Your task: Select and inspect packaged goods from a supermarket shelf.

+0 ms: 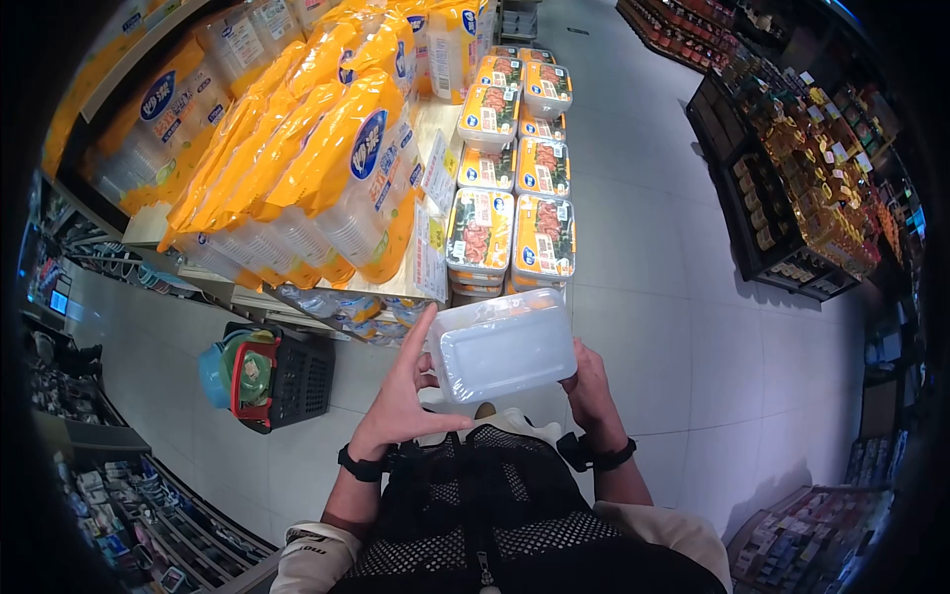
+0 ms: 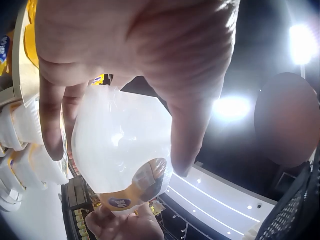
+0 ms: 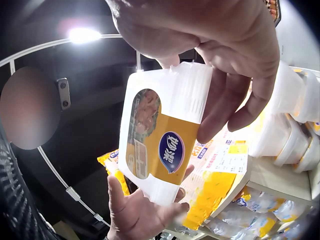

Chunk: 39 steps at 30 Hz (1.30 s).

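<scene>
A pale plastic food container pack (image 1: pixel 507 346) is held up before my chest, its flat ribbed-edged face turned toward the head camera. My right hand (image 1: pixel 592 391) pinches its right end, the thumb and fingers curled at the corner. In the right wrist view the pack (image 3: pixel 172 127) shows an orange band with a blue oval logo and a food picture. My left hand (image 1: pixel 398 401) is spread around the opposite end, its fingers and thumb extended. Seen from the right wrist, that left hand (image 3: pixel 142 217) lies with straight fingers close beside the pack's end.
Stacked container packs (image 1: pixel 544 233) with orange labels stand just ahead. Left of them, orange bags (image 1: pixel 327 178) of clear cups fill a shelf with price cards (image 1: pixel 430 247). A black basket (image 1: pixel 302 381) sits on the floor at left. A display stand (image 1: pixel 782 188) is at right.
</scene>
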### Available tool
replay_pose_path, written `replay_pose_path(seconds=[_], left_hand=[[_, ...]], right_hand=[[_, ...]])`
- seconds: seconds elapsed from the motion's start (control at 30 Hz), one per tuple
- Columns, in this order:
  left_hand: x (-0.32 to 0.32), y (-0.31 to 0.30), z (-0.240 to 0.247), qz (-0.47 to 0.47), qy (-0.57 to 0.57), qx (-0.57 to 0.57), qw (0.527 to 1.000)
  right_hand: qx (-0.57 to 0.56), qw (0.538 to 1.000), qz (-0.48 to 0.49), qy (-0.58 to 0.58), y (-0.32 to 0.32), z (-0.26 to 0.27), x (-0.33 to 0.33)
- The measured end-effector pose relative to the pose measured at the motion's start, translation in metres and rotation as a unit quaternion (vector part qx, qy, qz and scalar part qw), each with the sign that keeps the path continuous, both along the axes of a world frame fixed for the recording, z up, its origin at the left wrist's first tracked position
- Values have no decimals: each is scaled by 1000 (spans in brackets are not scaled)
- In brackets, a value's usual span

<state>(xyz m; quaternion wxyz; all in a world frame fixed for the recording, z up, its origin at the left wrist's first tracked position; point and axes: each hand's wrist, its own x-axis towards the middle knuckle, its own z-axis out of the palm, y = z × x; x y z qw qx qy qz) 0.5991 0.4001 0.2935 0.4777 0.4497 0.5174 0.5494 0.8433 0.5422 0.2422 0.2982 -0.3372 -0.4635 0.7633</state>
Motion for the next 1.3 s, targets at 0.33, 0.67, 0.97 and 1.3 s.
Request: replay_pose_path(seconds=[0.33, 0.67, 0.97, 1.3], left_hand=[[-4, 0, -12, 37, -33, -26, 998], [-6, -1, -22, 110, -89, -5, 990], [-5, -1, -32, 122, -150, -21, 981], [0, 3, -30, 53, -63, -1, 997]], right_hand=[[66, 998, 1, -13, -2, 23, -4], [202, 978, 42, -22, 2, 22, 0], [360, 929, 69, -37, 9, 37, -1], [366, 927, -57, -56, 7, 21, -6]])
